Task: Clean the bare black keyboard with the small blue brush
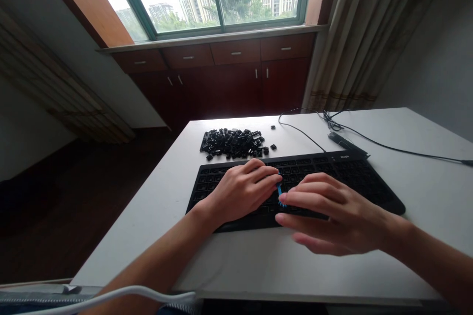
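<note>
A black keyboard (254,210) lies on the white table, its keycaps removed over the parts that show. My left hand (246,188) rests over its middle-left, fingers closed on a thin blue brush (280,189). The brush points toward me, its splayed bristle end down near the key sockets. My right hand (332,211) hovers over the middle and front edge of the keyboard, fingers apart. One of its fingertips is at the bristles; whether it touches them I cannot tell. Both hands hide much of the keyboard.
Behind the keyboard is a pile of loose black keycaps (234,142), with several strays beside it. A dark flat strip (347,142) lies at the keyboard's back right. A black cable (384,146) crosses the white table (236,268). A white cord (148,291) runs across the near left.
</note>
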Available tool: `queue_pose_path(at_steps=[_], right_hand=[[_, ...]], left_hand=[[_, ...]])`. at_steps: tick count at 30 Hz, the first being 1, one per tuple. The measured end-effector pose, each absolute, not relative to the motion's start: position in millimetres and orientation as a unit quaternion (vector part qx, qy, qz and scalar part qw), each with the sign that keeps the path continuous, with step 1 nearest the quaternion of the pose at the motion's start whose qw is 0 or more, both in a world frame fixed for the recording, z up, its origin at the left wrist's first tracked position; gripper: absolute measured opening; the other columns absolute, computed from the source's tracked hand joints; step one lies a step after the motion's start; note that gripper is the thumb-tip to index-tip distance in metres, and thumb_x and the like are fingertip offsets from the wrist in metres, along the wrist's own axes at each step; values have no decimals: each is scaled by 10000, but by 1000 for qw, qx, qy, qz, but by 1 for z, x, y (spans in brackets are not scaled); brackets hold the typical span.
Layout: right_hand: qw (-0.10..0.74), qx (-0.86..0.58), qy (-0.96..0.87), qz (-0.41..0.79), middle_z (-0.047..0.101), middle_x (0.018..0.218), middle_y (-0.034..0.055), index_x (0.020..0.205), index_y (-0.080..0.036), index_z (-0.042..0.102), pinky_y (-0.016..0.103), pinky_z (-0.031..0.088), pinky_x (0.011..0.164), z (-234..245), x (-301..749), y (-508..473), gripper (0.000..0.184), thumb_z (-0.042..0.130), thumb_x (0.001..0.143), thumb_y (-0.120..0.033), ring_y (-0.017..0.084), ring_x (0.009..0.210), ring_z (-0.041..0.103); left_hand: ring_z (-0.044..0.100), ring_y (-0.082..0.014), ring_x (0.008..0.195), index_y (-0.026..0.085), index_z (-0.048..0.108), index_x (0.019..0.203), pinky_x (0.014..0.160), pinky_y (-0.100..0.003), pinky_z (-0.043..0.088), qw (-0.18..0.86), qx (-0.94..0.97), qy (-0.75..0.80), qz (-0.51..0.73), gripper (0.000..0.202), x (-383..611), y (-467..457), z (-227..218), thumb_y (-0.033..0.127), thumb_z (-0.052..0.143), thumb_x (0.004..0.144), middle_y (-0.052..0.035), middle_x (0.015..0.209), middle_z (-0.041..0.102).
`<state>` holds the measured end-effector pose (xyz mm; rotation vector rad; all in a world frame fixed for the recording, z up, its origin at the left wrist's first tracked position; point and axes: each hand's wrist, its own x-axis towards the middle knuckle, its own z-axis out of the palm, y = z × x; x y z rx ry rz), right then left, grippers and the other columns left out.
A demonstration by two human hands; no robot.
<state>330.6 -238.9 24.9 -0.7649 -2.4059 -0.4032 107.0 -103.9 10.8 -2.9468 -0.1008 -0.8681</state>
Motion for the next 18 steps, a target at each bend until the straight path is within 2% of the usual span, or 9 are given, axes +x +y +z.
queue_pose_path(at_steps=[4, 6, 11, 15, 18], right_hand=[[271, -271, -910, -157, 742, 1277, 39, 1304, -147, 670, 360, 544, 1024, 17, 323, -239, 380, 655, 925, -178, 183, 1096, 650], [272, -274, -909, -155, 741, 1277, 46, 1311, -136, 665, 354, 557, 1000, 15, 323, -237, 384, 647, 927, -150, 182, 1083, 650], [342, -305, -876, -149, 730, 1201, 110, 1256, -144, 690, 358, 582, 926, 17, 327, -234, 360, 673, 902, -84, 200, 1049, 660], [360, -310, -868, -147, 744, 1134, 104, 1221, -162, 700, 371, 579, 849, 18, 333, -234, 320, 682, 910, -89, 196, 960, 665], [374, -302, -867, -133, 763, 1027, 88, 1226, -120, 687, 354, 572, 805, 16, 334, -233, 340, 704, 891, -66, 189, 904, 653]], left_hand=[[628, -195, 1002, 190, 713, 1180, 819, -323, 604, 0, -959, -27, -284, 221, 108, -102, 7, 228, 625, 980, -35, 1184, 758], [629, -192, 990, 195, 715, 1187, 815, -320, 602, -15, -956, -30, -290, 228, 108, -101, 5, 235, 640, 976, -27, 1179, 762], [627, -178, 945, 198, 713, 1196, 804, -311, 592, -42, -948, -32, -313, 235, 106, -101, 6, 213, 646, 971, -24, 1152, 773], [632, -178, 929, 210, 718, 1187, 792, -311, 589, -49, -949, -26, -311, 239, 105, -102, 7, 221, 680, 951, -11, 1137, 778], [639, -176, 928, 217, 714, 1201, 781, -309, 585, -53, -952, -21, -300, 250, 106, -102, 6, 225, 678, 954, -10, 1155, 775]])
